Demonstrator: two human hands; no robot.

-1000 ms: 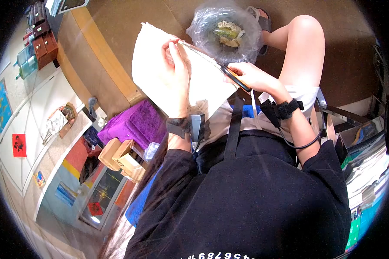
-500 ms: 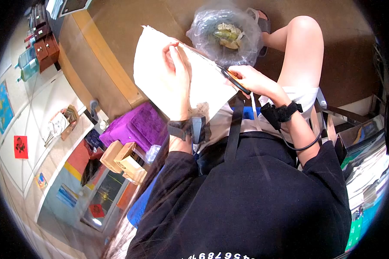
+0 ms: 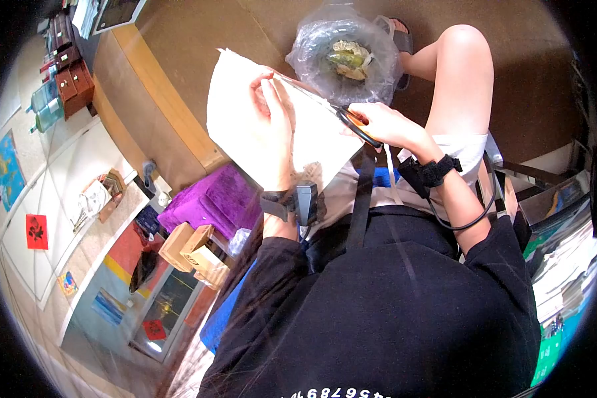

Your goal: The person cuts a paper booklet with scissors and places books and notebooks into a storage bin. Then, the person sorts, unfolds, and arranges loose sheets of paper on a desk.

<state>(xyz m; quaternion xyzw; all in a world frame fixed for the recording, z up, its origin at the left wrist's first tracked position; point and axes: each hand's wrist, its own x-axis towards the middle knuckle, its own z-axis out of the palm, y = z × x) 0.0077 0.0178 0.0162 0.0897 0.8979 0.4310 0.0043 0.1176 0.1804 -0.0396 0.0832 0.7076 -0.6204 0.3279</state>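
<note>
While left hand (image 3: 272, 105), half curled, lies on white sheet (image 3: 239, 123) at 11 o'clock, grip can't tell, right hand (image 3: 388, 125) holds orange-black scissors (image 3: 357, 127) along sheet's 2 o'clock edge. Clear plastic bag (image 3: 308, 53) 12 o'clock, purple block (image 3: 209, 199) 9 o'clock.

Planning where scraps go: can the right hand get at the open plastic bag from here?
Probably yes, with a lean: nothing visible stands between the right hand and the plastic bag, though that hand holds scissors.
</note>
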